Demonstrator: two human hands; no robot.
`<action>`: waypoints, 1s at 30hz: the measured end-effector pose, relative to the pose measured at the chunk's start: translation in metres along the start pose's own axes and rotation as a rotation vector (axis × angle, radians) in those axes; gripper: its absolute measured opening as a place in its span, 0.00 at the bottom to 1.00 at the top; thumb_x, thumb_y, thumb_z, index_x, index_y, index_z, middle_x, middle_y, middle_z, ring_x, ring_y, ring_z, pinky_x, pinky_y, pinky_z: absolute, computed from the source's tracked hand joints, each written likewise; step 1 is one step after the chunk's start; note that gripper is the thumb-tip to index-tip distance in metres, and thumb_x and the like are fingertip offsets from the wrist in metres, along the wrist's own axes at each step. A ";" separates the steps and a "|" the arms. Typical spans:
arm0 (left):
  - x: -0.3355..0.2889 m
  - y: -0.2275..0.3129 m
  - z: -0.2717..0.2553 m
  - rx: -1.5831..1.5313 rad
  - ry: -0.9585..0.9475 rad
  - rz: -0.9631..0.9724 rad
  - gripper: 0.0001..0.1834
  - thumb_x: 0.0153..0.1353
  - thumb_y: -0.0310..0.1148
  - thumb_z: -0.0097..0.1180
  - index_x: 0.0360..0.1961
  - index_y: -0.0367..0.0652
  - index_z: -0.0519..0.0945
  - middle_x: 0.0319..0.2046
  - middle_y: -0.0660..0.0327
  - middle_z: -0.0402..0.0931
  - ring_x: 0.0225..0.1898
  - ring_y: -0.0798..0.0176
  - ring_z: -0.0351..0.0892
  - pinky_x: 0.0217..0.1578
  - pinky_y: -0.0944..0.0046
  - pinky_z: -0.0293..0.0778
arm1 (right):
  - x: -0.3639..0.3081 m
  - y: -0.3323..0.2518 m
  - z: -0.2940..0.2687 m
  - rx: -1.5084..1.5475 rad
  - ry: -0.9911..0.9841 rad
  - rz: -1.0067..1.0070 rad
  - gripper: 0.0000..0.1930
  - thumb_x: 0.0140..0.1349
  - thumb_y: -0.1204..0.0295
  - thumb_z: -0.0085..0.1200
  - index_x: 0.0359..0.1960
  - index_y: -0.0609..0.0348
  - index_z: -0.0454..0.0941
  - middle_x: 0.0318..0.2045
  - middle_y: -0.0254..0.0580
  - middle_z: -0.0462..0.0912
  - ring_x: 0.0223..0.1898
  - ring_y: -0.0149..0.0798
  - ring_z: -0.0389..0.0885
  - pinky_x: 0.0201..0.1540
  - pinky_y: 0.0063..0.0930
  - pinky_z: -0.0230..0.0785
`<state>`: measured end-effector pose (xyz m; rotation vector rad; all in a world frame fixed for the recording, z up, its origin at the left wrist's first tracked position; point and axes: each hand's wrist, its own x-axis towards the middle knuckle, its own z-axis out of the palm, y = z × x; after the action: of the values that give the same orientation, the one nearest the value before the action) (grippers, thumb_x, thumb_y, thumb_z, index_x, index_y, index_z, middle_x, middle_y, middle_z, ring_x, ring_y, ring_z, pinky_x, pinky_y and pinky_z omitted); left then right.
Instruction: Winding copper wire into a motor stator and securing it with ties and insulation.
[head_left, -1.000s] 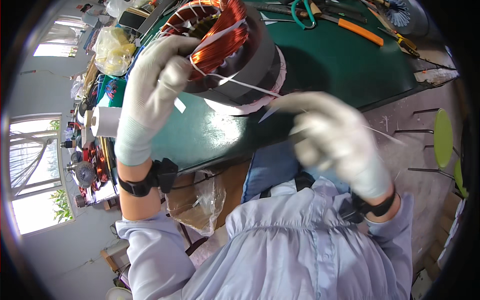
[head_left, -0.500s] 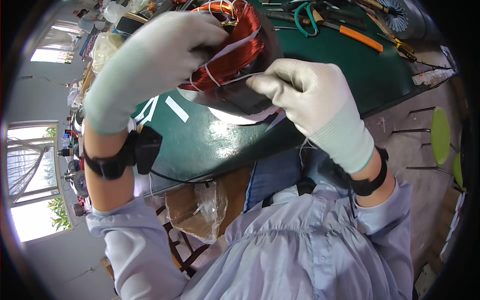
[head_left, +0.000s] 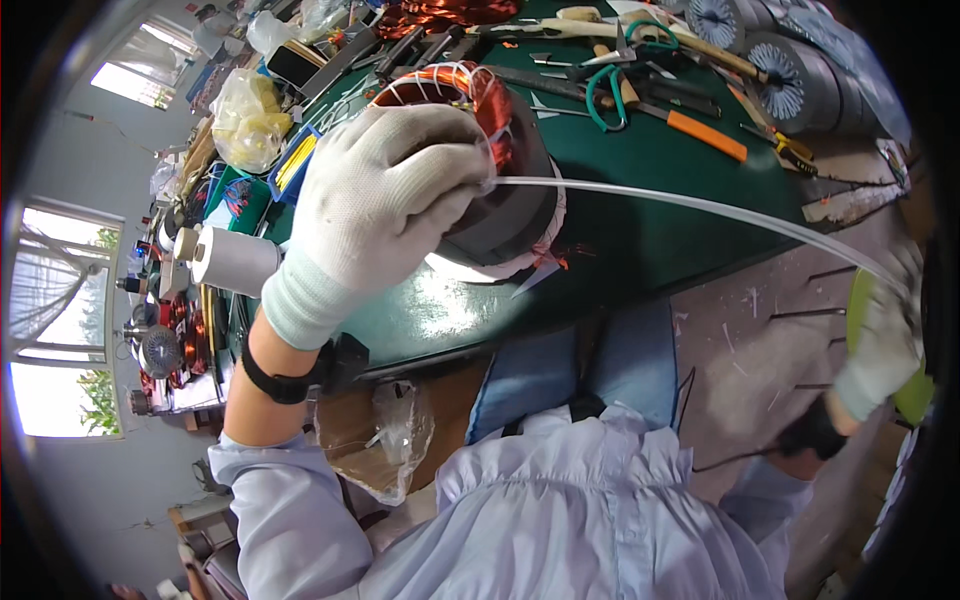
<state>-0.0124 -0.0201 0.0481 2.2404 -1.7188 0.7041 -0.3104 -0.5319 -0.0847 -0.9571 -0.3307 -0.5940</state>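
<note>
- Counter point(head_left: 640, 240): green top with a glossy patch near the front edge; carries the work and a spread of hand tools.
- Stator point(head_left: 512, 222): dark grey cylinder, stands on the counter close to the front edge; a white band shows around its base.
- Finned cylinders point(head_left: 795, 85): grey, grouped at the far right of the counter, well apart from the stator.
- Left hand point(head_left: 390, 190): white glove, mint cuff; fingers bent over the near left side of the winding. Fingertips hidden — grip cannot be determined.
- Right hand point(head_left: 885, 345): gloved, blurred, extended far to the right beyond the counter edge; grasps the far end of the cord.
- Copper winding point(head_left: 492, 105): projects from the stator's upper end; white lacing crosses it in spaced loops.
- White spool point(head_left: 238, 262): left of the left hand, lying on its side.
- Scissors point(head_left: 605, 98): teal handles, behind and right of the stator, beside an orange handle point(head_left: 707, 136).
- Cord point(head_left: 700, 204): thin, white — spans in a shallow arc from the left hand's fingers to the right hand.
</note>
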 end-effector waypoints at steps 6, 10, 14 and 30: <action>-0.009 0.080 0.022 -0.418 0.052 0.012 0.19 0.38 0.22 0.62 0.37 0.42 0.88 0.29 0.65 0.79 0.37 0.56 0.82 0.35 0.60 0.77 | 0.037 0.122 0.117 0.498 0.474 0.195 0.13 0.75 0.71 0.45 0.50 0.68 0.76 0.25 0.28 0.62 0.22 0.26 0.60 0.26 0.21 0.60; -0.042 0.085 0.045 -0.343 0.119 0.091 0.19 0.40 0.28 0.64 0.40 0.42 0.86 0.37 0.62 0.79 0.36 0.58 0.82 0.33 0.61 0.79 | 0.058 0.214 0.292 -0.294 -0.115 0.550 0.16 0.76 0.64 0.52 0.39 0.67 0.84 0.31 0.29 0.78 0.30 0.19 0.71 0.34 0.18 0.66; -0.037 0.042 0.020 -0.045 0.257 -0.180 0.22 0.41 0.31 0.70 0.42 0.41 0.85 0.42 0.57 0.82 0.44 0.52 0.84 0.47 0.54 0.78 | 0.072 0.199 0.289 -0.165 -0.142 0.452 0.21 0.72 0.55 0.60 0.36 0.66 0.83 0.34 0.31 0.81 0.31 0.21 0.75 0.36 0.18 0.67; -0.027 0.021 0.039 -0.353 0.247 -0.598 0.15 0.48 0.34 0.74 0.35 0.40 0.84 0.34 0.57 0.84 0.39 0.52 0.80 0.48 0.56 0.72 | 0.033 0.284 0.316 -0.453 -0.284 -0.033 0.03 0.67 0.76 0.59 0.36 0.61 0.79 0.31 0.47 0.75 0.27 0.50 0.74 0.32 0.37 0.69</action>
<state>-0.0290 -0.0215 -0.0007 2.1338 -0.8964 0.4641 -0.1137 -0.1541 -0.0849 -1.4815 -0.4770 -0.5742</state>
